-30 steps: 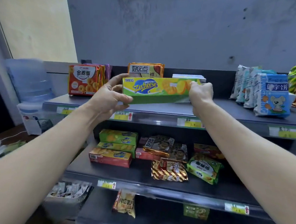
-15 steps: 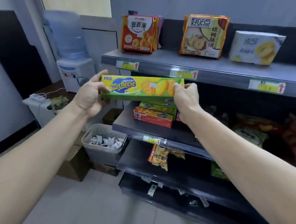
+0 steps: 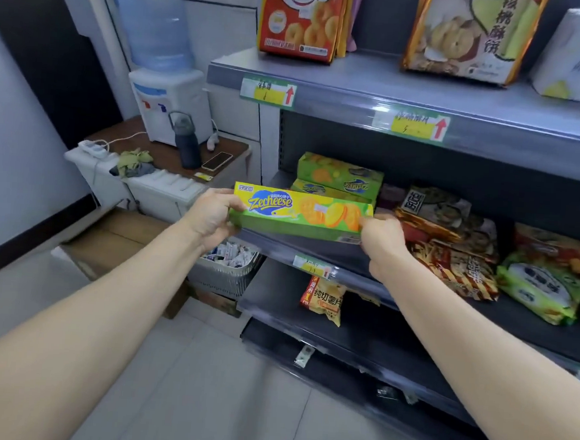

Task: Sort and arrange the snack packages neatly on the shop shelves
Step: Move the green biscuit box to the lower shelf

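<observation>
Currently, my left grip and right grip each pinch one end of the Zecheese biscuit box. The box is held level over the front edge of the middle shelf, just before the stacked green Zecheese boxes. Snack bags lie to the right.

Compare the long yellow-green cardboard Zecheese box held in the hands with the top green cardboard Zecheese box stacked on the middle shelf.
The held Zecheese box is gripped at its ends by the left hand and right hand; the stacked Zecheese box rests untouched on a lower box. The held box's logo sits at its left end; the stacked box's at its right end. Both are long green-and-yellow Zecheese biscuit boxes.
</observation>
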Demonstrator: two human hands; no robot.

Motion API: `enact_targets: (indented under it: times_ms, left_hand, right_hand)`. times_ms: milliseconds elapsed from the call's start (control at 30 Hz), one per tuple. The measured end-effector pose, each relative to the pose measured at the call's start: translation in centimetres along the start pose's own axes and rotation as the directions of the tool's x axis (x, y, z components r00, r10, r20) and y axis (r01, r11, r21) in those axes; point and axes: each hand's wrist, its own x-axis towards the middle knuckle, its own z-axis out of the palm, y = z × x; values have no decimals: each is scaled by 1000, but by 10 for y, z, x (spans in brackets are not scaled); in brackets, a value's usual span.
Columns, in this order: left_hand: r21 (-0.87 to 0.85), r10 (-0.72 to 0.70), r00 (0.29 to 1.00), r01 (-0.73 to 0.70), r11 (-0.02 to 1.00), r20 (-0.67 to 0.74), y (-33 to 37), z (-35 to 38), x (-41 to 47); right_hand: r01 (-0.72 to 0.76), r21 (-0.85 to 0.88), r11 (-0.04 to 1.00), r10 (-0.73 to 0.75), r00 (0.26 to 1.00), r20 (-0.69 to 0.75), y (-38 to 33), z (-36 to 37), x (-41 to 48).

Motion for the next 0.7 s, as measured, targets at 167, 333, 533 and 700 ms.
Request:
enact_targets:
  times_ms: [167,333,533,700]
  left_hand:
    - [36,-11,1000,12,999,-27,-16,21,41]
    - [57,-60,998,60,997,12,-26,43,87]
    - [60,-69,992,62,996,109,-25,62,146]
    - [49,-56,993,51,997,105,-24,66,188]
  right_hand:
    - [-22,-21,1000,21,1000,-18,12,-1,38]
    - [-31,-24,999,29,998,-50,21,2,70]
    - [-15,51,999,23,986,-164,17,18,107]
    - [-51,150,987,86,968,-237,14,39,138]
